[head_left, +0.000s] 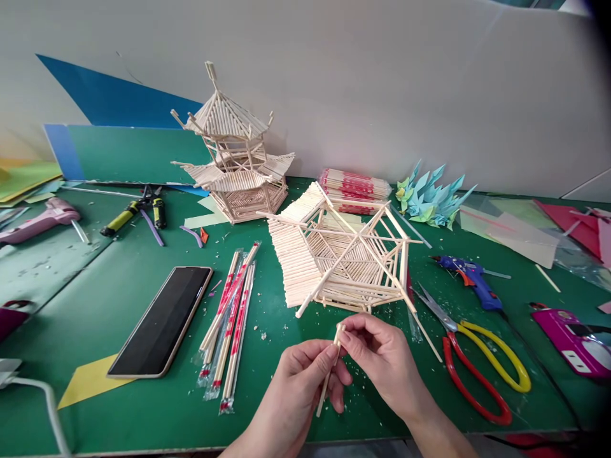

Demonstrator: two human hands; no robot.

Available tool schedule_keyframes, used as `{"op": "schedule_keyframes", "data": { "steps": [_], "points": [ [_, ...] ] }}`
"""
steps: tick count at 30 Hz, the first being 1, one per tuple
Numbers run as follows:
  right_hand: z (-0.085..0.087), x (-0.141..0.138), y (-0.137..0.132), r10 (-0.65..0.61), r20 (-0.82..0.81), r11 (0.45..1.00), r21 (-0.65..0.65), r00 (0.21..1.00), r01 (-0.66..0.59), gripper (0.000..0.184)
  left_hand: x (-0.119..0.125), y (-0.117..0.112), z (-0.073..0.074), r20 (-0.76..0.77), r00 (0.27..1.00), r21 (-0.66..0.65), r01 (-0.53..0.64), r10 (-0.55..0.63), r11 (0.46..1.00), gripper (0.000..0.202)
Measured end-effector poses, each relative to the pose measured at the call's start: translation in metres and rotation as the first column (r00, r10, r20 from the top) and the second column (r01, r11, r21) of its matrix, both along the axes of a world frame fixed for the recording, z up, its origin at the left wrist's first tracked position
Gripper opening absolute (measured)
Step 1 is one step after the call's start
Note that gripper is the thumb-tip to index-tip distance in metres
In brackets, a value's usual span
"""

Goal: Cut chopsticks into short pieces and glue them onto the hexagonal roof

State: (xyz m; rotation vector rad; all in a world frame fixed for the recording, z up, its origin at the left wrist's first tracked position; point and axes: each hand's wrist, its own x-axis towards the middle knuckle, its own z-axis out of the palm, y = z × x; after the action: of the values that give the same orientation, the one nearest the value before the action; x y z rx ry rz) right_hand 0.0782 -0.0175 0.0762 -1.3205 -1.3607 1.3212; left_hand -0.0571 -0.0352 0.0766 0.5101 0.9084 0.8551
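Note:
Just in front of a half-covered stick model (296,267), my left hand (303,372) pinches a pair of wooden chopsticks (323,395) between thumb and fingers. The thumb and forefinger of my right hand (382,356) are closed on their upper ends. The lower ends slant down below my left fingers, and the middle part is partly hidden. On the model, sticks cover the left side of the roof, while bare beams show on the right. Left of my hands lie several wrapped chopsticks (233,324) with red-printed sleeves.
A finished-looking stick pagoda (229,121) stands behind. Red-and-yellow scissors (453,327) lie open at right, near a blue glue gun (470,277). A phone (162,321), pliers (121,216) and a pink glue gun (42,222) are at left. Packed chopsticks (353,184) and blue folded paper (432,194) sit along the wall.

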Motion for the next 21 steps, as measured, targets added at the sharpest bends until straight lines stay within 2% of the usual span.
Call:
{"op": "schedule_keyframes", "data": {
  "steps": [4,9,13,21],
  "points": [
    [0.0,-0.0007,0.0008,-0.001,-0.014,1.0,0.002,1.0,0.001,0.015,0.0013,0.0016,-0.0002,-0.022,1.0,0.025,-0.001,0.002,1.0,0.025],
    [-0.0012,-0.0026,0.0049,-0.079,-0.159,0.993,-0.095,0.984,0.064,0.014,0.006,0.0032,0.0025,-0.018,1.0,0.022,0.01,-0.01,1.0,0.026],
    [-0.0036,-0.0015,0.0071,-0.128,-0.212,0.986,-0.132,0.969,0.101,0.015,0.0067,0.0023,0.0006,0.038,0.999,-0.035,0.016,-0.015,0.999,0.025],
    [-0.0073,-0.0001,0.0091,-0.214,-0.238,0.973,-0.136,0.947,0.186,0.015,0.0069,-0.0021,-0.0017,0.08,0.995,-0.119,-0.043,0.053,0.992,0.021]
  ]
}}
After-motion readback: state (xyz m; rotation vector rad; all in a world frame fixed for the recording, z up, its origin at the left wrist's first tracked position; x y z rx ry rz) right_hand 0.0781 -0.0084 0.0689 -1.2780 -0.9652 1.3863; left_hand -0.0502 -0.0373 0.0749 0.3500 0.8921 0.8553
